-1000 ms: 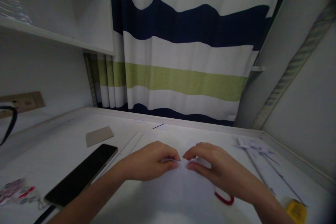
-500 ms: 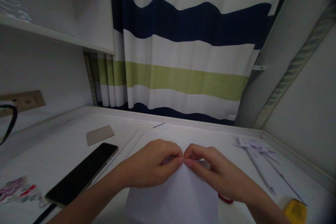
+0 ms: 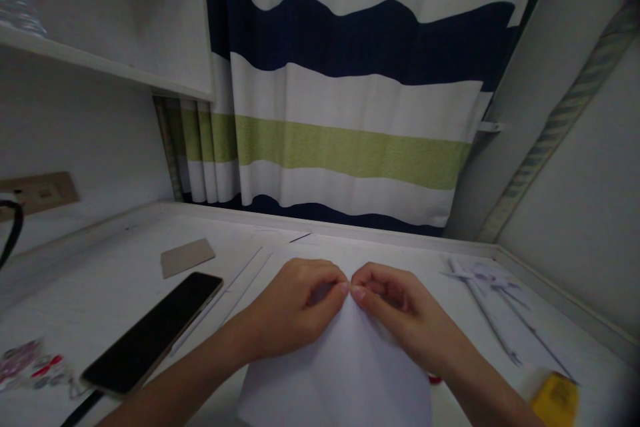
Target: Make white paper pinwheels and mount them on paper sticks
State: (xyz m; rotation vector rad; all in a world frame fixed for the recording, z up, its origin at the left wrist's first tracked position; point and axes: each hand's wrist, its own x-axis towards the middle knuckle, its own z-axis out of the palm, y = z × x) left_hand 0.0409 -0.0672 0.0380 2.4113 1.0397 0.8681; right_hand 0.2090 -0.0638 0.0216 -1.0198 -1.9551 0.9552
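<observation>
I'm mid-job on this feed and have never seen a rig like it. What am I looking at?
There is no machine here, just a person's two bare hands. The view comes from one camera worn on the person's head, looking forward and down. The left hand and right hand pinch a sheet of white paper at its upper edge. On the white desk, a dark phone and a beige card lie to the left. To the right are some thin white pieces and a yellow object I can't identify. A striped curtain hangs behind.
</observation>
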